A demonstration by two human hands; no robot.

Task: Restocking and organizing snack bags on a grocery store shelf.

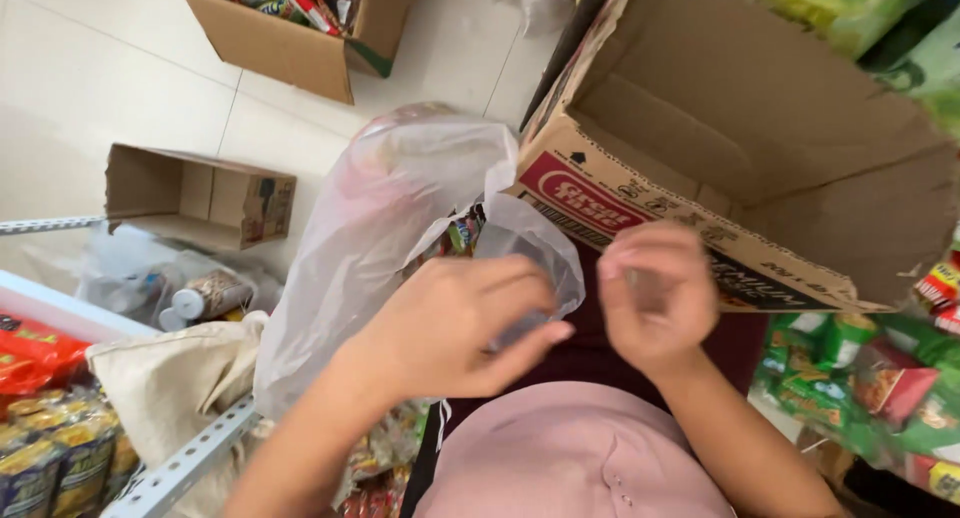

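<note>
Left hand: the left hand (pixel 455 328) was curled around the gathered mouth of a thin translucent plastic bag (pixel 385 228), fingers closed on the film and thumb stretched out toward the other hand.
Right hand: the right hand (pixel 655 298) was bunched with its fingertips pinched narrow on what looked like a bit of the same film (the pinched part was blurred, so exactly what it held could not be told).
Bag position: the bag hung in front of the person's chest, bulging up and to the left of the left hand, with colourful packets faintly showing through it near the opening.
Carton: a large open cardboard carton (pixel 740 168) sat just beyond the right hand, its near printed edge touching or nearly touching the bag's film.
Floor: two smaller open cardboard boxes, one (pixel 200 196) empty on its side and another (pixel 300 28) with packets in it, lay on the white tile floor (pixel 90 68).
Shelving: a grey slotted metal shelf rail (pixel 180 466) ran at lower left, with snack packets (pixel 45 438) behind it and a beige cloth bag (pixel 175 373) draped over it.
Risk, tearing: the film looked flimsy, so opposed pulling by the hands could have split it.
Risk, spilling: a slipped grip on the neck could have let packets drop out.
Risk, snagging: the carton's ragged edge could have caught the film.
</note>
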